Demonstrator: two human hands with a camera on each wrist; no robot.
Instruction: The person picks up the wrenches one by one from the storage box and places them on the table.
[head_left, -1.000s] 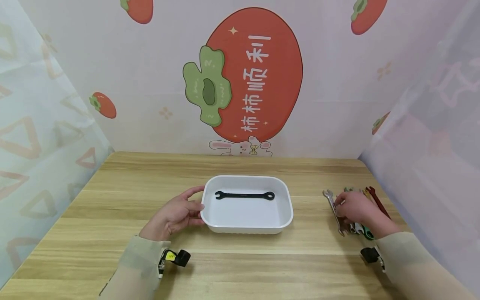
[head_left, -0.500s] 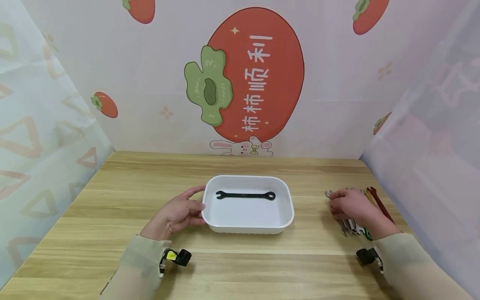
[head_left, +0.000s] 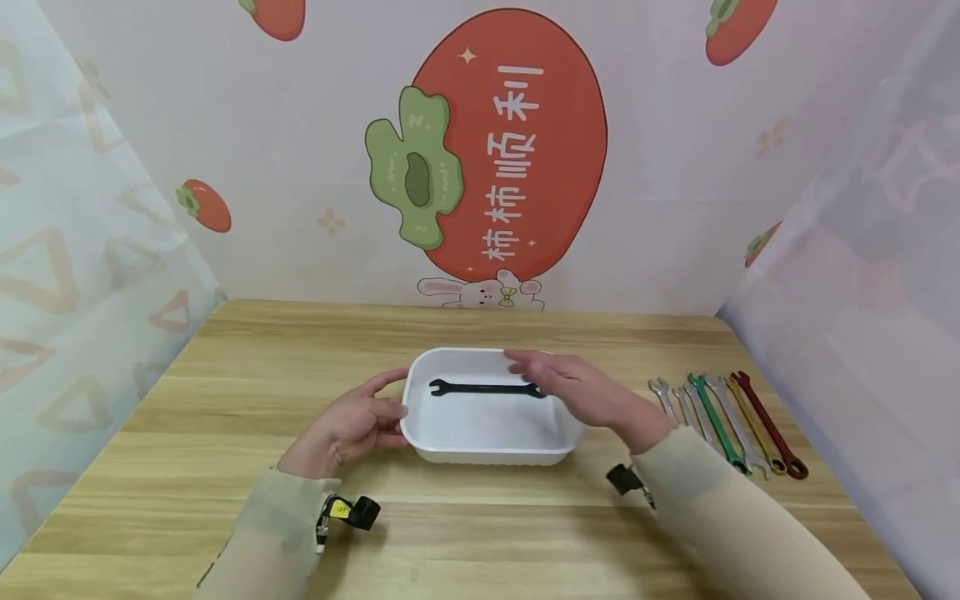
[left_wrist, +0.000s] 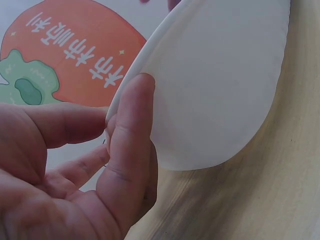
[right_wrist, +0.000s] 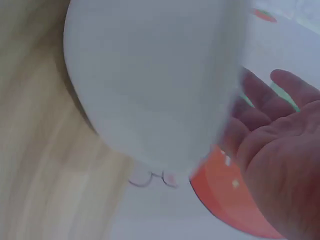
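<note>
A white rectangular plastic tray [head_left: 487, 429] stands mid-table, with a black combination wrench [head_left: 480, 388] lying lengthwise inside. My left hand [head_left: 352, 429] holds the tray's left end; in the left wrist view its fingers [left_wrist: 127, 135] lie along the outer wall and the thumb meets the rim. Above the tray's right part hovers my right hand [head_left: 585, 392], its fingers extended over the wrench's ring end, which they partly cover. From the right wrist, the palm shows bare beside the tray wall [right_wrist: 155, 85], and no tool is visible in it.
To the right, several wrenches lie roughly side by side: silver ones [head_left: 660, 390], a green one [head_left: 716, 421], a yellow one [head_left: 753, 425] and a dark red one [head_left: 768, 425]. Printed cloth walls [head_left: 300, 167] enclose the wooden table [head_left: 480, 542] at the back and sides.
My right hand has left the wrenches at the right and moved left over the tray, uncovering the row. The left hand and the tray have stayed in place.
</note>
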